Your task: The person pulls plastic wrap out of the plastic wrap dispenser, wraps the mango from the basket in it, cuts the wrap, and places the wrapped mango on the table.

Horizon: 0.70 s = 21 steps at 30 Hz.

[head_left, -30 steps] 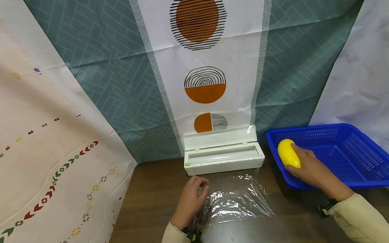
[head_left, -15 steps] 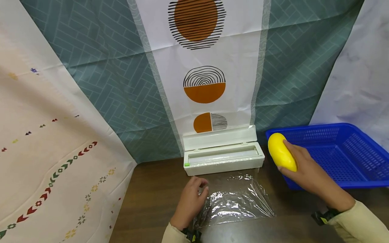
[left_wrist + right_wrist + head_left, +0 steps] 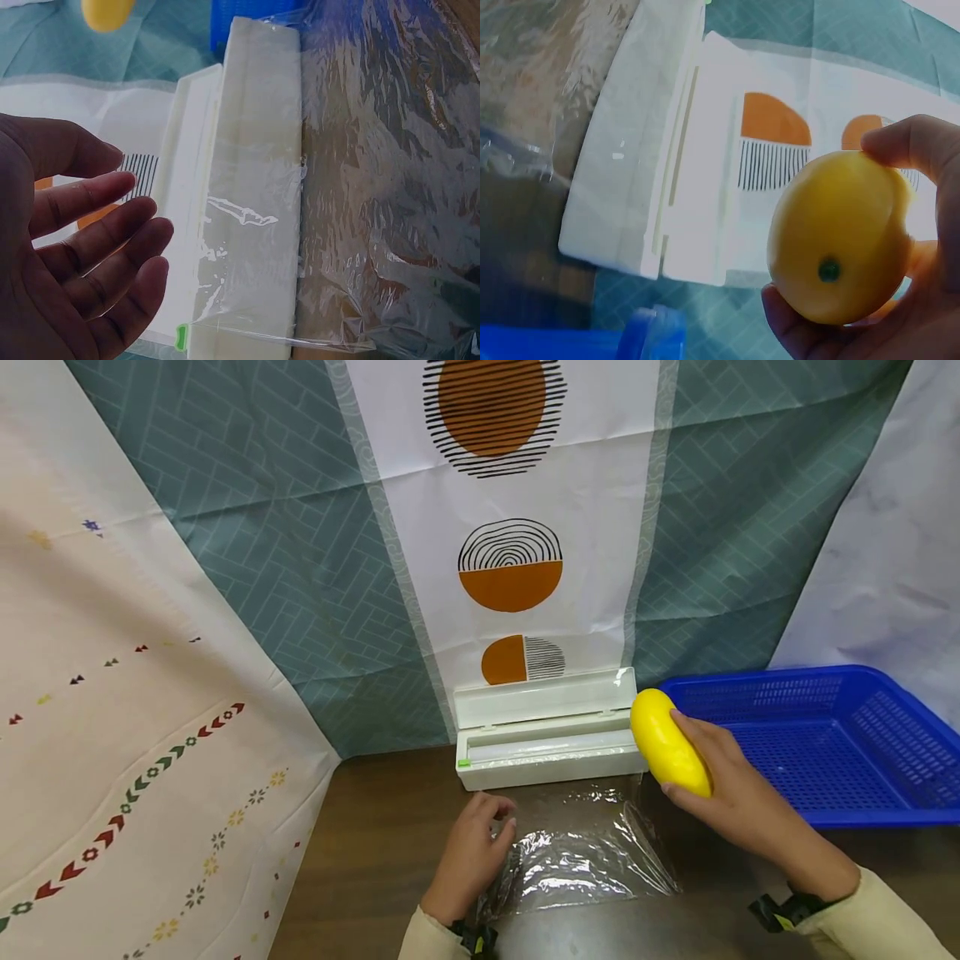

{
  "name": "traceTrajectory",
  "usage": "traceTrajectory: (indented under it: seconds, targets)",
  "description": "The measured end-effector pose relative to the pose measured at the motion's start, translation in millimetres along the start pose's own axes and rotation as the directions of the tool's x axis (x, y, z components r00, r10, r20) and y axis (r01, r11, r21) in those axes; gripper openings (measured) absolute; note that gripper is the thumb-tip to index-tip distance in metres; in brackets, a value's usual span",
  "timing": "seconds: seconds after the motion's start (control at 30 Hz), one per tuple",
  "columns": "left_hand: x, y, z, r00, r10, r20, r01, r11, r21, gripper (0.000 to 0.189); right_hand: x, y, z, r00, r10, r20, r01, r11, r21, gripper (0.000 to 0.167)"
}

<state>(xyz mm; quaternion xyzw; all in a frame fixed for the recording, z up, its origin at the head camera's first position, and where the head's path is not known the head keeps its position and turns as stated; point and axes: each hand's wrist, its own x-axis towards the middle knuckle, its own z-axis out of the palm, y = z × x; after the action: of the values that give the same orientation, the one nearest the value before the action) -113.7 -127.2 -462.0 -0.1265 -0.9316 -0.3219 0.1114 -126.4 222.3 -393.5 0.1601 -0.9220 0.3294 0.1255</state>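
Note:
My right hand point(image 3: 738, 793) grips a smooth yellow mango point(image 3: 663, 739), held up near the right end of a white cling film dispenser point(image 3: 555, 770). A small green stem spot shows on the mango point(image 3: 829, 270) in the right wrist view. Thumb and fingers wrap its sides. Over the table, a sheet of clear cling film point(image 3: 577, 864) spreads from the dispenser towards me. My left hand point(image 3: 468, 856) sits at the film's left edge, its fingers loosely bent with nothing in them. The dispenser's lid point(image 3: 543, 697) stands raised, and a roll point(image 3: 551, 747) lies inside.
A blue plastic basket point(image 3: 877, 817) with slotted walls stands on the right of the brown table point(image 3: 375, 843). Behind the dispenser hangs a patterned cloth point(image 3: 420, 527). A green slider point(image 3: 464, 763) sits at the dispenser's left end.
My right hand has carried the mango leftwards from over the basket's left rim to the dispenser's right end. My left hand and the film have stayed in place.

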Motion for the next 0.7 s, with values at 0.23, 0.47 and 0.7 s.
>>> traceTrajectory:
  seconds: [0.23, 0.47, 0.7]
  targets:
    - [0.2, 1.3, 1.5, 1.000, 0.003, -0.004, -0.003, 1.000, 0.000, 0.016, -4.1, -8, 11, 1.000, -0.021, 0.004, 0.021, 0.999, 0.025, 0.092]
    - [-1.1, 1.9, 1.8, 1.000, 0.003, -0.006, -0.003, 1.000, 0.002, 0.019, -8.5, -13, 20, 0.997, -0.073, 0.019, 0.073, 0.997, 0.028, 0.094]
    - [-1.1, 3.4, 1.9, 1.000, 0.003, 0.010, -0.003, 0.999, -0.032, 0.020, -12.5, -18, 30, 0.991, -0.128, 0.026, 0.128, 0.991, 0.032, 0.092]
